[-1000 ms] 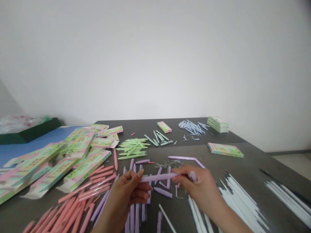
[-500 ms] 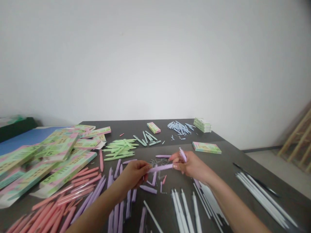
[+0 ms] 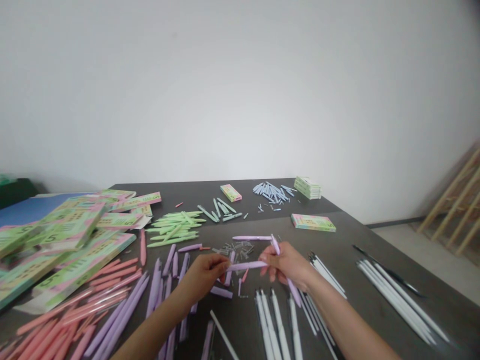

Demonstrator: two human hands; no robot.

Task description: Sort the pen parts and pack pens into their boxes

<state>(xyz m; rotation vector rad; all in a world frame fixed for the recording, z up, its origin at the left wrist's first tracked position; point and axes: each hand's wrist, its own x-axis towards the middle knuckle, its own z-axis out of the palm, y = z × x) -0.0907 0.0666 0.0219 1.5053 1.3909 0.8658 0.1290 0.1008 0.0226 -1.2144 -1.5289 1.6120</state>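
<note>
My left hand [image 3: 204,276] and my right hand [image 3: 285,263] pinch the two ends of one lilac pen barrel [image 3: 245,265], held level just above the dark table [image 3: 348,240]. A second lilac pen piece [image 3: 275,245] sticks up from my right hand's fingers. Under and beside the hands lie loose lilac pen barrels [image 3: 170,270] and a small heap of grey metal springs [image 3: 238,247].
White pen refills [image 3: 279,320] lie in rows at the front, more white refills [image 3: 393,297] to the right. Pink barrels [image 3: 75,320] and a pile of green-pink flat boxes [image 3: 67,235] fill the left. Green barrels [image 3: 174,227], blue parts [image 3: 272,191] and boxes [image 3: 313,222] sit farther back.
Both hands still hold the lilac barrel between them. The view has swung to the right, so the table's things slid left and a wooden rack appeared at the right edge.
</note>
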